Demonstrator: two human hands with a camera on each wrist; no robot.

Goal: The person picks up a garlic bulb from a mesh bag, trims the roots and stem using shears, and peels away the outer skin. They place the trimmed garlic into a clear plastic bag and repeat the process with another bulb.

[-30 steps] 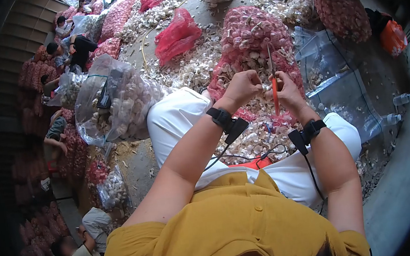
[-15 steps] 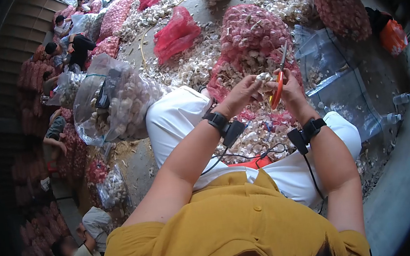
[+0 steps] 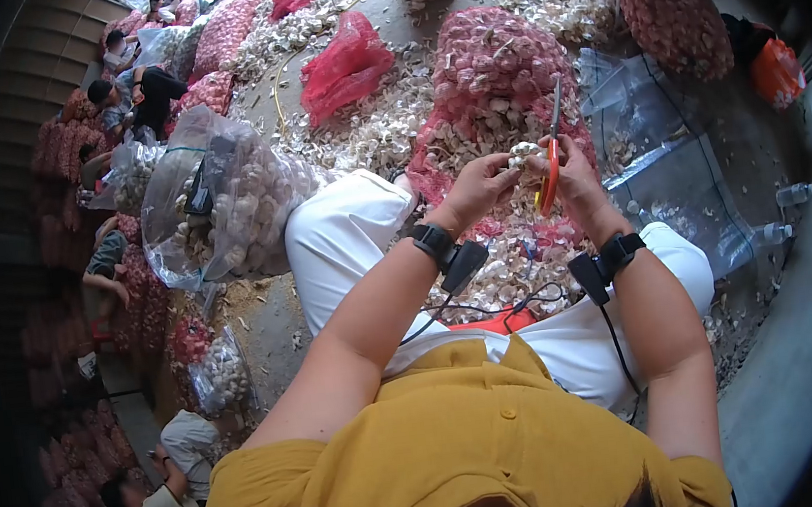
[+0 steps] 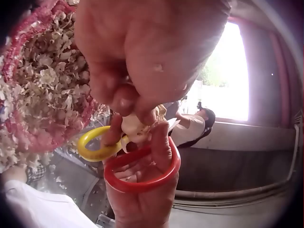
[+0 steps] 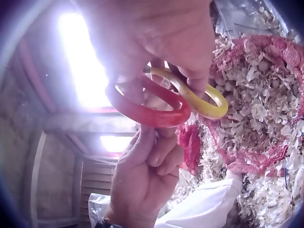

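Note:
My left hand (image 3: 475, 193) pinches a whitish garlic bulb (image 3: 524, 152) between thumb and fingers, in front of my lap. In the left wrist view the garlic bulb (image 4: 135, 126) sits at the fingertips, between both hands. My right hand (image 3: 581, 184) grips a pair of scissors (image 3: 552, 175) with one red and one yellow handle loop, blades pointing up and away. Fingers of the right hand (image 4: 142, 199) pass through the loops, and its fingertips are right at the bulb. Below the hands a red mesh sack (image 3: 504, 55) full of garlic lies with its mouth towards me.
Garlic skins (image 3: 498, 278) cover the floor. Left of my knee stands a clear plastic bag (image 3: 253, 210) of bulbs with a dark phone-like object on it. Clear plastic sheets (image 3: 681, 190) and bottles (image 3: 775, 234) lie right. An empty-looking red net (image 3: 342, 72) lies ahead; several people sit left.
The garlic bulb has come into view between the hands, held by the left. The scissors have turned from upright to slanting, beside the bulb. Over the last half second the hands barely move.

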